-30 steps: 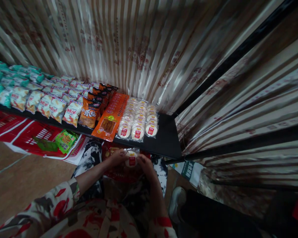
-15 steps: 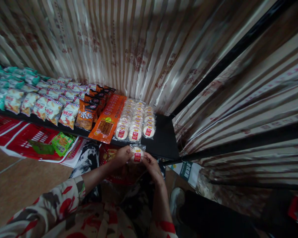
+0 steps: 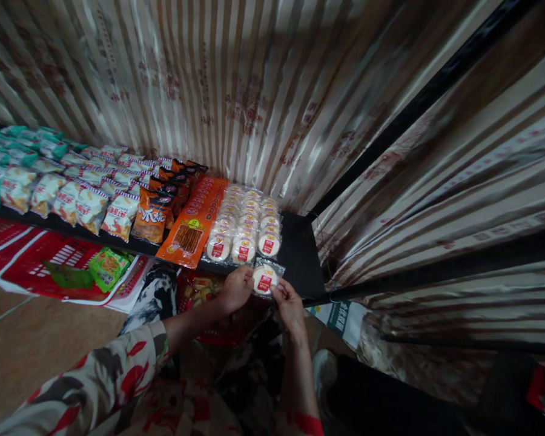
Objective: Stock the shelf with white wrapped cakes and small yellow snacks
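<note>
Between my two hands is a round white cracker in a clear wrapper with a red label (image 3: 264, 281), just over the front edge of the black shelf (image 3: 300, 248). My left hand (image 3: 237, 289) pinches the wrapper's left side. On the right side, my right hand (image 3: 289, 304) grips it between thumb and fingers. Right behind it, three rows of the same wrapped crackers (image 3: 243, 233) lie overlapping on the shelf. Left of these rows lies a flat orange snack packet (image 3: 191, 227) with brown sticks showing through its window.
Farther left stand orange-black bags (image 3: 152, 215), white snack bags (image 3: 91, 206) and teal bags (image 3: 22, 148). A red basket (image 3: 68, 257) with green packets (image 3: 109, 268) is below the shelf. Striped curtain (image 3: 236, 91) and black poles (image 3: 418, 115) enclose the back and right. A shoe (image 3: 324, 369) shows at lower right.
Both hands have carried the wrapped cracker rightward, from in front of the middle row to in front of the right row. The view has shifted slightly.
</note>
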`<state>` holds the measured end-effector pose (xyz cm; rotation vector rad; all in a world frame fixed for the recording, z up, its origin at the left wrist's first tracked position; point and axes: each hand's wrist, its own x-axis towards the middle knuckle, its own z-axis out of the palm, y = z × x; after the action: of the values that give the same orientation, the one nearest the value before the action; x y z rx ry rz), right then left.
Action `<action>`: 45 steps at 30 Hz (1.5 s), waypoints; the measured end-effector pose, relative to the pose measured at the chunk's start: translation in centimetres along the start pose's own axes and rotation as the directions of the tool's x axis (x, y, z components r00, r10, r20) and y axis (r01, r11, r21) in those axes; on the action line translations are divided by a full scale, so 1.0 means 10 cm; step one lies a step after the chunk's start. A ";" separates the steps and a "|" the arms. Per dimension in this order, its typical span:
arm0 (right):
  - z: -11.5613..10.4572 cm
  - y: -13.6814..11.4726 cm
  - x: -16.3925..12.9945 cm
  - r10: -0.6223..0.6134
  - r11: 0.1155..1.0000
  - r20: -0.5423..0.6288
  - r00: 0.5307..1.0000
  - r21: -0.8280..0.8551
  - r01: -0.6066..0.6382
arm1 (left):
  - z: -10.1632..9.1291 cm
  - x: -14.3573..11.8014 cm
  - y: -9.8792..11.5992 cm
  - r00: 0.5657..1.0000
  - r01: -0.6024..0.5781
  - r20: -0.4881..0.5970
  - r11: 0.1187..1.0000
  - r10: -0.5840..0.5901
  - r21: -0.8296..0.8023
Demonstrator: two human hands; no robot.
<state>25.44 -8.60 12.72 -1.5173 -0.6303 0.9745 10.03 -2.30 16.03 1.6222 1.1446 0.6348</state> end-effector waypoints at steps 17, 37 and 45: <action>-0.12 -0.14 0.36 -0.106 0.945 -0.119 0.987 -0.320 0.063 | 0.20 0.11 0.15 0.978 -0.191 -0.010 0.907 0.210 0.375; 0.00 -0.16 0.75 -0.125 0.926 -0.112 0.986 -0.369 0.076 | 0.27 0.17 0.23 0.989 -0.129 0.127 0.888 0.081 0.441; 0.05 -0.27 0.81 -0.213 0.782 -0.107 0.971 -0.615 0.104 | 0.28 0.19 0.26 0.986 -0.150 0.141 0.850 0.091 0.506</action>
<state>29.52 -1.12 13.46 -2.0470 -0.9933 0.5112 14.09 -1.89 17.26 2.1721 1.1990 0.3160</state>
